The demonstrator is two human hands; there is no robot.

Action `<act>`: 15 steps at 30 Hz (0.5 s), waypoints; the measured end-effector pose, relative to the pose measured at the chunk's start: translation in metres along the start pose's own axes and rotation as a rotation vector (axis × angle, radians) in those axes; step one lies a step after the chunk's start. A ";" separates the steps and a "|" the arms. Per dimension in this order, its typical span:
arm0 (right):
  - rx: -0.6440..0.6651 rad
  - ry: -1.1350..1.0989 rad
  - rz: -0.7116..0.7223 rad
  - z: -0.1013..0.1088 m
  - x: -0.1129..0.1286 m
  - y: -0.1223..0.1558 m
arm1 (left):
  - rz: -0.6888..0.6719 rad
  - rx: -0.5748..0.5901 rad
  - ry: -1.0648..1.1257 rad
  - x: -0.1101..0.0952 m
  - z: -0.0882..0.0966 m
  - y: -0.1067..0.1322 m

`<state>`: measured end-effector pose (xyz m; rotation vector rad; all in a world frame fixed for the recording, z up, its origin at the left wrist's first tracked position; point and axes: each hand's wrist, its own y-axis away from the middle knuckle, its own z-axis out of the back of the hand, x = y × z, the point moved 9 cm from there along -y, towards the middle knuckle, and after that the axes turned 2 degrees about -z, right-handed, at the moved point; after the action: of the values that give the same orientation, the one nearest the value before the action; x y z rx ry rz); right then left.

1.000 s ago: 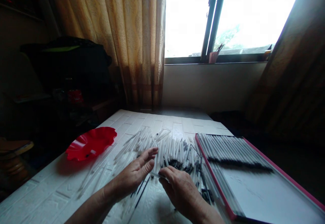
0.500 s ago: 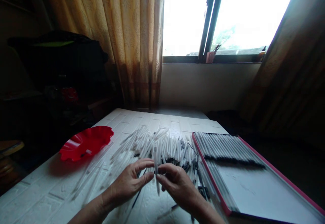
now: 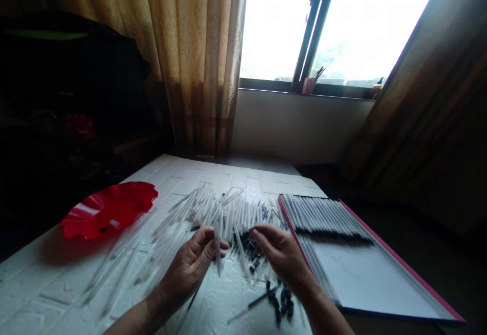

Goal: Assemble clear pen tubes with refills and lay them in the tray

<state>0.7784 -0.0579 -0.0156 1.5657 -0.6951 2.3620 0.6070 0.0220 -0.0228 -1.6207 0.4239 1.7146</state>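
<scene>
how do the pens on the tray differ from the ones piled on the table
The tray pens lie side by side in one neat row; the table pile is loose, tubes crossing at many angles. The tray pens' black ends line up in a dark band; the table pile has black bits scattered at its near edge. Both are thin pale tubes.

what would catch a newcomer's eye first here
The heap of white tubes is spread across the middle of the table. There the left hand pinches one tube upright, and the right hand rests on small black pieces beside it. A bright red wavy dish sits to the left, and a pink-rimmed tray of neatly lined tubes lies to the right.
</scene>
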 end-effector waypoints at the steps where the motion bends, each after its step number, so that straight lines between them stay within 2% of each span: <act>1: -0.043 0.011 -0.011 0.013 -0.002 -0.003 | 0.002 -0.028 0.014 0.005 0.005 0.000; 4: -0.116 0.054 -0.031 0.046 -0.004 -0.006 | 0.019 -0.036 -0.064 0.023 0.019 0.004; 6: -0.055 0.209 -0.003 0.051 0.003 -0.002 | 0.010 -0.009 -0.195 0.030 0.026 0.007; 10: 0.241 0.726 0.022 0.026 0.008 0.018 | -0.038 0.021 -0.332 0.035 0.031 0.014; 15: 0.356 0.908 -0.033 -0.006 0.006 0.027 | -0.053 0.103 -0.323 0.038 0.027 0.021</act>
<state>0.7599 -0.0784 -0.0187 0.4173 -0.0416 2.8635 0.5752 0.0372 -0.0604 -1.2428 0.3027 1.8418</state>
